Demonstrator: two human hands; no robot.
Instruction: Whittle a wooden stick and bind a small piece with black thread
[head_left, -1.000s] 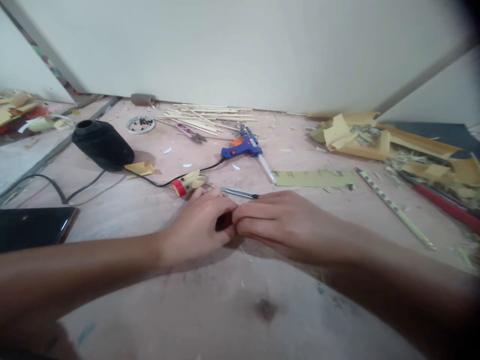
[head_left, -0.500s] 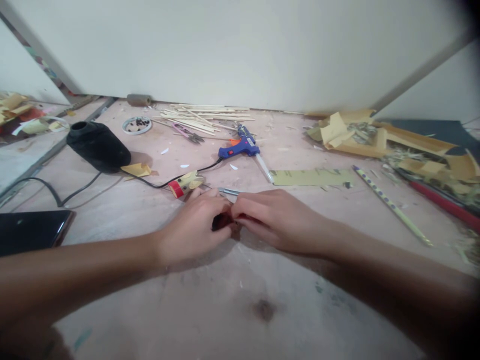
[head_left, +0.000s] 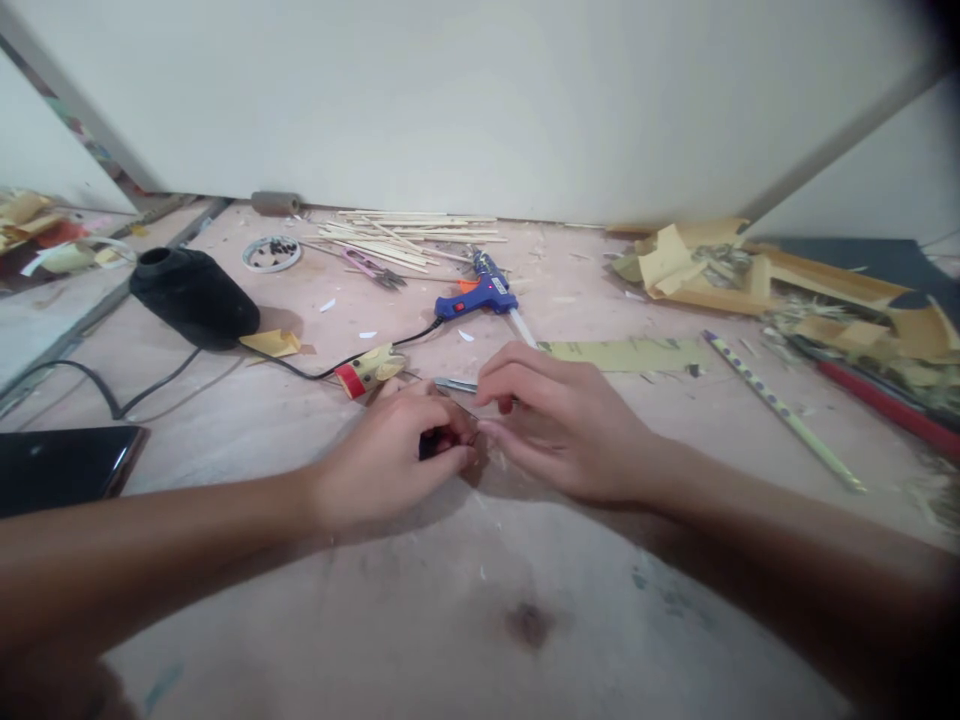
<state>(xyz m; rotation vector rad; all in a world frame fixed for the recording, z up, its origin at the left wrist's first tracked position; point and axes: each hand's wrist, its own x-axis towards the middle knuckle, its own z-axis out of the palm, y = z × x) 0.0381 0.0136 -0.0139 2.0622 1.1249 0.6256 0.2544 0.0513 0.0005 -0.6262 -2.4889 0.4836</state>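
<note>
My left hand (head_left: 394,440) rests low over the worktop, thumb and fingers pinched together around something small and dark that is mostly hidden. A thin dark strand or stick seems to pass by its fingertips. Facing it, my right hand (head_left: 574,425) has its thumb and forefinger apart, close to the left fingertips, with nothing visible between them. Just beyond both hands lies a slim silver metal tool (head_left: 456,384). Beside the left knuckles is a cream-coloured piece with a red band (head_left: 369,370). A blue glue gun (head_left: 480,295) stands farther back, its cord running left.
To the left are a black cone of thread (head_left: 196,300) and a phone (head_left: 67,465). Thin wooden sticks (head_left: 405,235), pink-handled snips (head_left: 373,268) and a lid with dark bits (head_left: 271,254) lie behind. A sandpaper strip (head_left: 630,355), a dotted pencil (head_left: 784,410) and scraps (head_left: 720,270) are right.
My right thumb and fingers have parted and drawn slightly right, away from the left fingertips. My left hand keeps its pinch in nearly the same place.
</note>
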